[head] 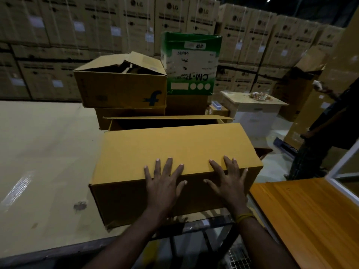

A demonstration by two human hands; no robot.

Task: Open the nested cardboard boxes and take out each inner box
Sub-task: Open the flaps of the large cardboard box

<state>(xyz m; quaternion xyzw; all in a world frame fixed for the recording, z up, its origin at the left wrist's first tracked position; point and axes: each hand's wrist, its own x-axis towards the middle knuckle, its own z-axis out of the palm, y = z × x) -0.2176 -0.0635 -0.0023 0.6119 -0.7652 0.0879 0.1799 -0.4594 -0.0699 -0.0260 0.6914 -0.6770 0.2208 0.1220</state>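
A closed yellow cardboard box point(174, 152) lies on its side on a dark metal-framed bench point(213, 224). The left hand point(165, 183) and right hand point(227, 181) lie flat, fingers spread, over its near top edge. Behind it sits an opened box point(165, 121), then a stacked blue-logo carton point(120, 84) and a green-and-white carton point(191, 63). Pale floor point(44, 152) spreads left; walls of stacked cartons point(77, 26) close the warehouse.

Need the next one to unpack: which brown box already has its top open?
The box with the blue f logo, stacked behind: its top flaps are loose. The box under both hands is closed.
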